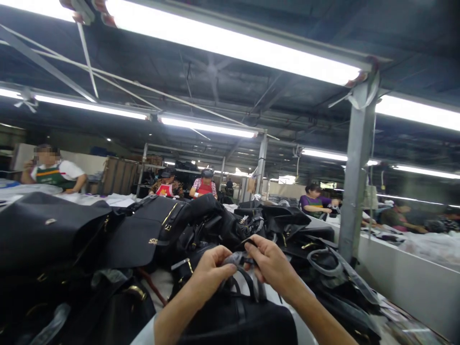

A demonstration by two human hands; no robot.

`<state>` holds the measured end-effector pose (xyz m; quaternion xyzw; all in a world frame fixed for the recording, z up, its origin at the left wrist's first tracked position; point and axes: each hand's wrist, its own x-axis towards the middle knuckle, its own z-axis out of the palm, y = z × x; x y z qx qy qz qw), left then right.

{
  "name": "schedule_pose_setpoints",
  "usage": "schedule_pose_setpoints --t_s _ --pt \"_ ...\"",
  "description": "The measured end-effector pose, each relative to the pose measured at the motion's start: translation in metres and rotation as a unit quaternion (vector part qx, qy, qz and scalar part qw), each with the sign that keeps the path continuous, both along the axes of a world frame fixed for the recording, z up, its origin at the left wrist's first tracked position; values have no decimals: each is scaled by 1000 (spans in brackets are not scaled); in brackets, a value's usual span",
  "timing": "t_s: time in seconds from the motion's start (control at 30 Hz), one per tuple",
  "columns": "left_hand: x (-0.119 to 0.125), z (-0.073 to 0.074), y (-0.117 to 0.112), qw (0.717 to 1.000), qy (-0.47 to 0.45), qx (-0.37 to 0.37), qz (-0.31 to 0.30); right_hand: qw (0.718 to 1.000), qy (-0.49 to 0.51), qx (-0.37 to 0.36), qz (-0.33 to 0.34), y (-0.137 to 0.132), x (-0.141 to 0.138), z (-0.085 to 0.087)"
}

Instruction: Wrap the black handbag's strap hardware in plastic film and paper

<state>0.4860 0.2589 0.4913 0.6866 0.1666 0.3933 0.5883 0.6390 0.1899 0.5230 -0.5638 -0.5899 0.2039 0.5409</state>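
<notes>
Your left hand (210,268) & right hand (271,263) meet just above the black handbag (237,318) in front of you, both pinching the same small grey strip (239,258) of wrapping at the top of the bag's handle (247,282). Left fingers (223,254) are curled closed w/ thumb & index tips pressed on the strip's left end; right fingers (257,244) are closed on its right end, thumb underneath, knuckles toward you. The strip runs between the two sets of fingertips, touching both. The handle loops down from under your fingers into the bag, which lies on the pale surface (163,287) directly below your wrists. Just beyond your fingertips sits a heap of black bags (215,220) w/ gold hardware, straps tangled; can't tell how many. Left of your left fingers, a big flat black bag (46,230) lies on the pile, small metal tag on its face. Right of your right fingers, grey wrapped straps (323,261) loop over more bags, & past them a steel post (354,172) rises to the lights. Far beyond the heap, other people (204,184) sit at their own surfaces, well apart from your hands.
</notes>
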Motion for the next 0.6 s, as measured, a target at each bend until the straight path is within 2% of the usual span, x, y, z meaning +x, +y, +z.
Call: schedule_pose_setpoints --t_s 0.17,0.23,0.3,0.37,0.47,0.53,0.6 --pt "21 27 23 997 -58 30 42 991 38 122 -30 25 -1 25" --pt "23 39 30 994 -81 46 65 987 42 149 -30 32 -3 37" --pt "19 45 37 990 -94 65 83 986 55 154 -19 37 -7 43" --pt "11 42 44 990 -80 80 85 989 74 124 3 39 -12 42" --pt "-3 27 52 994 -18 88 63 993 103 46 35 42 -16 32" --pt "-13 18 51 994 21 97 55 992 115 3 48 40 -19 24" --pt "-21 12 40 991 47 111 54 991 123 -24 56 34 -20 18"
